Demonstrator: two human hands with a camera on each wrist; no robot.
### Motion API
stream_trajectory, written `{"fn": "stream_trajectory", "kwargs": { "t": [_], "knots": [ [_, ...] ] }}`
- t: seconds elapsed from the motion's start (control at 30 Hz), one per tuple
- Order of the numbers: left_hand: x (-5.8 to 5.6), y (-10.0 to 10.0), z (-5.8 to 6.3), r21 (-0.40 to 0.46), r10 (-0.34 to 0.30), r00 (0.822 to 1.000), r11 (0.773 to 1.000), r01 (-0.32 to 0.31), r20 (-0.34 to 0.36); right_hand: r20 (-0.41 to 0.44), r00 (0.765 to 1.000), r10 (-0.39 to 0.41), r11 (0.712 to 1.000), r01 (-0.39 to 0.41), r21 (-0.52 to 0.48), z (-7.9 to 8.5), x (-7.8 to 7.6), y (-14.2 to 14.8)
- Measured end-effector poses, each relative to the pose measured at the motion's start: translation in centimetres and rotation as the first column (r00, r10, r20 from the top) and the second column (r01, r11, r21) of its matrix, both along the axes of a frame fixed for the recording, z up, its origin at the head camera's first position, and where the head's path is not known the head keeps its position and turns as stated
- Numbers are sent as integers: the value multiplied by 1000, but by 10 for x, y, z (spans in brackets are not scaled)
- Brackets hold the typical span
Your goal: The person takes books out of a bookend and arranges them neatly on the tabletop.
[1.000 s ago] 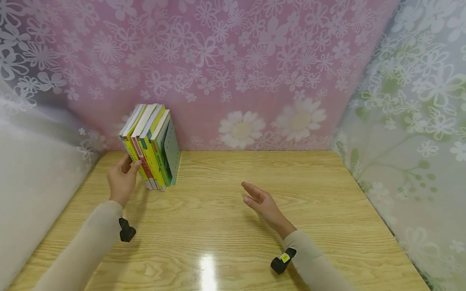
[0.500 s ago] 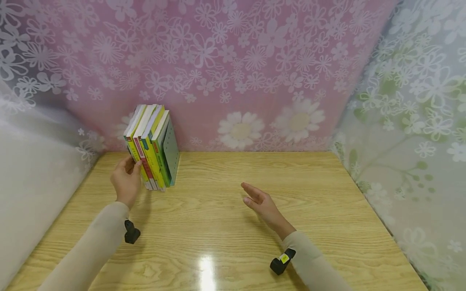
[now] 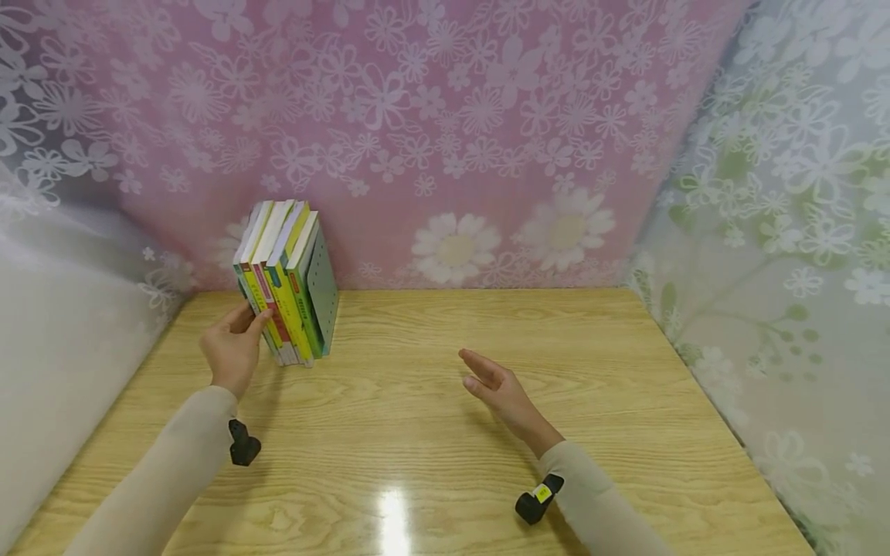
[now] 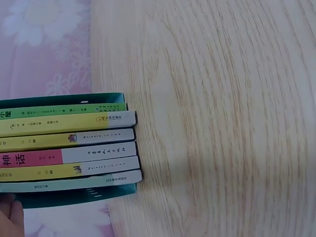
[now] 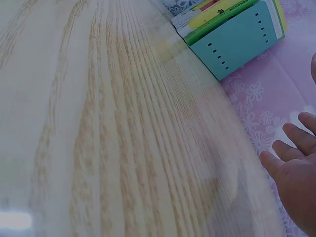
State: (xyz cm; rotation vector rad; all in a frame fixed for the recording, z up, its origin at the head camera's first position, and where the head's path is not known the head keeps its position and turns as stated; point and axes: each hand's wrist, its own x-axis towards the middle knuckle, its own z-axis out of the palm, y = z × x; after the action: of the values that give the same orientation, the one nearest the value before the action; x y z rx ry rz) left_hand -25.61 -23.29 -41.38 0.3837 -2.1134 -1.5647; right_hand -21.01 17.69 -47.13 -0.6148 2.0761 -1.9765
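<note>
Several upright books (image 3: 281, 301) stand in a row at the back left, with yellow, red and green spines. Teal bookends enclose them: the right bookend (image 3: 323, 282) shows its flat perforated face, and the left bookend (image 4: 74, 198) shows as a dark edge in the left wrist view. Beside that left bookend is my left hand (image 3: 232, 351), its fingertips touching the outer side; the far fingertips are hidden. Well to the right, my right hand (image 3: 507, 398) hovers over the table with loosely extended fingers, holding nothing. The right wrist view shows the same hand (image 5: 301, 182) at its edge.
The wood-grain table (image 3: 417, 432) reaches back to a pink flowered curtain (image 3: 375, 247). Pale sheets close off the left side (image 3: 62, 332) and the right side (image 3: 779, 309). Bright glare lies near the front.
The left end of the row shifted slightly right, toward the other books, between the two earlier frames. My left hand moved right with it, then back slightly left. My right hand stays nearly still.
</note>
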Motion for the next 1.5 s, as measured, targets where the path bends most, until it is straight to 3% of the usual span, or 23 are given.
{"fn": "stream_trajectory", "kwargs": {
  "t": [0.23, 0.47, 0.87, 1.03, 1.3, 1.5],
  "knots": [
    [4, -1, 3, 43, 44, 999, 998, -45, 28, -5, 1000, 5, 1000, -5, 6, 0, 1, 1],
    [11, -3, 4, 111, 23, 999, 994, -26, 22, -2, 1000, -6, 1000, 6, 0, 2, 2, 1],
    [39, -5, 9, 69, 50, 999, 996, -49, -10, -1, 1000, -4, 1000, 4, 0, 2, 3, 2],
    [53, -7, 19, 5, 68, 997, 998, -68, -38, -10, 1000, 3, 1000, -3, 0, 3, 2, 0],
    [77, -15, 42, -21, 81, 996, 996, -82, -33, 0, 1000, 2, 1000, -2, -2, 3, 1, -1],
    [93, -25, 55, -53, 83, 994, 995, -86, -71, 3, 1000, 6, 1000, -6, -11, 2, 1, -2]
  ]
}}
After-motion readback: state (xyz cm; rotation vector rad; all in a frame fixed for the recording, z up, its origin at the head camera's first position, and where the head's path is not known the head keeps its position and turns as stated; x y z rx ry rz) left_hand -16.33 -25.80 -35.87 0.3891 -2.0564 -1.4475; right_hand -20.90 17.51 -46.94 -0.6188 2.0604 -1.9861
